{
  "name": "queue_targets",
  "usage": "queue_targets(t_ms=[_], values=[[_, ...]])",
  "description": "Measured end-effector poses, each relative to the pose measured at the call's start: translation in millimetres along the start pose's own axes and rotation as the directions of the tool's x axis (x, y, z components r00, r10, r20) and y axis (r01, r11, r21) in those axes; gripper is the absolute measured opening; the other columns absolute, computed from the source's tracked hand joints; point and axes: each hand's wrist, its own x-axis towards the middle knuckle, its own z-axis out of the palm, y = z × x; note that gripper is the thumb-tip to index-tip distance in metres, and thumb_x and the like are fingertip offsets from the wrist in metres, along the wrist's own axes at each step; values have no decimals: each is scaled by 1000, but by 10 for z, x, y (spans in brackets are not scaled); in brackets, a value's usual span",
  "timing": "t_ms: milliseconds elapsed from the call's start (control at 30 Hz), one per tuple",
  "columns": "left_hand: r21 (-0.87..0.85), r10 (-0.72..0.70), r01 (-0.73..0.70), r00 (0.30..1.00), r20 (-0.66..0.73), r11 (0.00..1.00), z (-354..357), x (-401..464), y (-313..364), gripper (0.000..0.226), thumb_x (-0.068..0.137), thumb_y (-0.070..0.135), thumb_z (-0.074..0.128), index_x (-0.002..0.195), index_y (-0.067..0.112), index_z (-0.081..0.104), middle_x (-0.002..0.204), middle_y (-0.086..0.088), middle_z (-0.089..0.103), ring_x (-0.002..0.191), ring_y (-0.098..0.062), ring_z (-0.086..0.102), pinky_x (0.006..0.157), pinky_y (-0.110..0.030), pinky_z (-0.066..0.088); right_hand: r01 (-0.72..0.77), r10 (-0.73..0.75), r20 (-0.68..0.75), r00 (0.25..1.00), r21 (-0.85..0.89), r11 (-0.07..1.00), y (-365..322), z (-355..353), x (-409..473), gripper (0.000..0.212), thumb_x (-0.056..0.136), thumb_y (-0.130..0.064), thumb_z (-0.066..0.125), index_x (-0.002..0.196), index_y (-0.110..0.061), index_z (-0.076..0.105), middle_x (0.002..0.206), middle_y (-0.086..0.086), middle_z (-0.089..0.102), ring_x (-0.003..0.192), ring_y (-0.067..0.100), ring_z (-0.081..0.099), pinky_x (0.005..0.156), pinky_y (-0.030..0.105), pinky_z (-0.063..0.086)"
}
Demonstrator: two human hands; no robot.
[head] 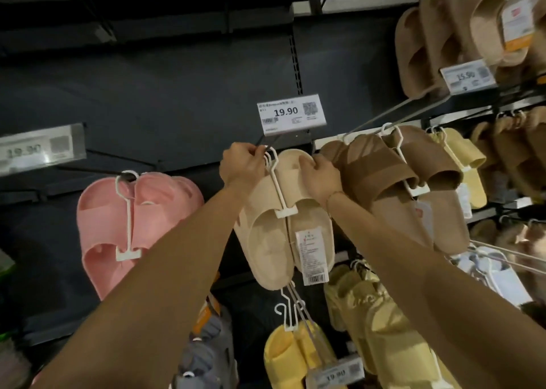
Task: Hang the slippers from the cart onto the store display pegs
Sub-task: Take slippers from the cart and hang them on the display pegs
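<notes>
A pair of beige slippers (274,235) on a white plastic hanger (279,187) hangs at the centre of the display. My left hand (240,164) pinches the hanger's hook at the tip of a dark metal peg (263,143), just under a 19.90 price tag (291,118). Fingers of my right hand (319,175) curl over the top edge of the beige slippers. Whether the hook sits on the peg is hidden by my left fingers. The cart is out of view.
Pink slippers (118,229) hang on the peg to the left. Brown slippers (407,175) hang close on the right, touching my right hand. Yellow pairs (295,356) hang below, tan ones (443,33) at the upper right. Dark back panel (147,93) lies behind.
</notes>
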Motion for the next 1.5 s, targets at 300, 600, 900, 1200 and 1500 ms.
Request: queue_targets(t_ms=[300, 600, 900, 1200, 1500], values=[[171, 90, -89, 996, 3, 981, 3, 37, -77, 29, 97, 44, 53, 92, 26, 75, 96, -3, 73, 98, -29, 65, 95, -43, 44, 27, -20, 69, 997, -102, 994, -98, 24, -153, 64, 99, -58, 37, 155, -26, 29, 139, 13, 55, 122, 33, 56, 102, 51, 48], [-253, 416, -428, 904, -99, 868, -226, -1664, -47, 9, 92, 24, 55, 94, 16, 55, 96, 3, 51, 85, -16, 52, 78, -40, 48, 217, -239, -100, 966, -193, 957, 64, -1010, -1716, 43, 99, -49, 52, 135, -25, 53, 128, -9, 60, 116, 9, 55, 101, 33, 48], [-608, 614, -330, 710, 345, 722, 756, -4138, 869, 10, 93, 26, 55, 96, 17, 57, 93, 0, 59, 83, -23, 59, 72, -46, 51, -159, 38, -353, 935, -323, 933, 902, -2489, -3510, 29, 99, -37, 58, 116, -14, 64, 103, -2, 71, 91, 6, 65, 81, 30, 55], [-756, 700, -56, 428, 572, 652, 1070, -6487, 1606, 15, 96, 27, 59, 102, 16, 67, 96, -3, 69, 87, -23, 64, 77, -35, 51, -620, 333, -646, 687, -281, 733, 1560, -3741, -5565, 26, 98, -28, 63, 116, -11, 67, 95, 3, 71, 84, 18, 67, 77, 29, 52], [-517, 455, -217, -277, 846, 828, 1453, -8294, 1119, 39, 89, 43, 54, 117, 16, 60, 112, -11, 68, 103, -34, 64, 83, -41, 53, -955, 633, -721, 283, -150, 256, 2347, -4234, -7537, 27, 95, -26, 61, 109, -5, 70, 108, 16, 72, 99, 33, 66, 83, 41, 52]])
